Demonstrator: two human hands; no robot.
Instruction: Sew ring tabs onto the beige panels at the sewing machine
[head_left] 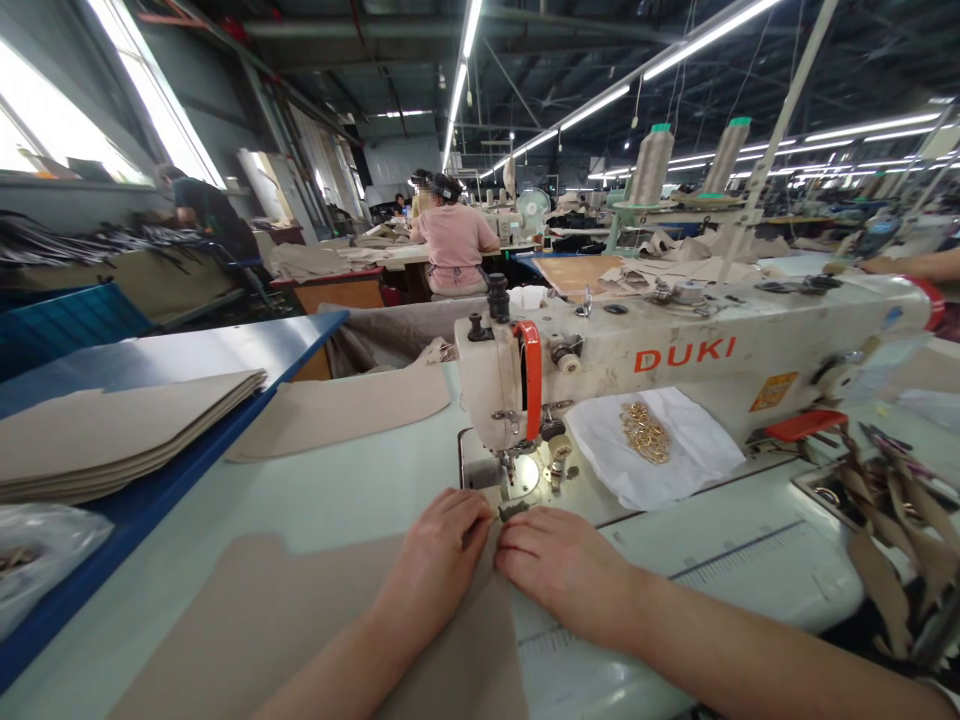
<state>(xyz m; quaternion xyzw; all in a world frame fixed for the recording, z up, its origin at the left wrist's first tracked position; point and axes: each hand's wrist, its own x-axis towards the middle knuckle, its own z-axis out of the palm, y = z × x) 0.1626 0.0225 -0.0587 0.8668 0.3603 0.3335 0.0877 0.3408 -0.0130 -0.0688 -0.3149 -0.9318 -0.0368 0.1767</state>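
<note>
Our left hand (439,550) had thumb and fingers together on the edge of a flat taupe panel (300,595) of smooth, leather-like sheet; just right of it, our right hand (562,560) lay with curled fingers at the same edge, and whether it gripped anything we could not tell. The panel lay on the glossy pale-green tabletop (375,490), its far end just before the slim steel needle (508,472) of the off-white sewing machine (750,320) with orange-red lettering.

We judged that uneven pressure from our hands could skew the panel, and that a finger slipping forward could meet the needle. Further right, a tug on the thin white sheet (600,440) could spill its heap of small gold-coloured rings (645,432).

Farthest left, we had a crinkled clear plastic bag (60,545) and a stack of matt beige panels (112,430); next, a curved beige piece (345,410) lay flat. At far right, narrow brown straps (874,570) hung in limp, ribbon-like loops.
</note>
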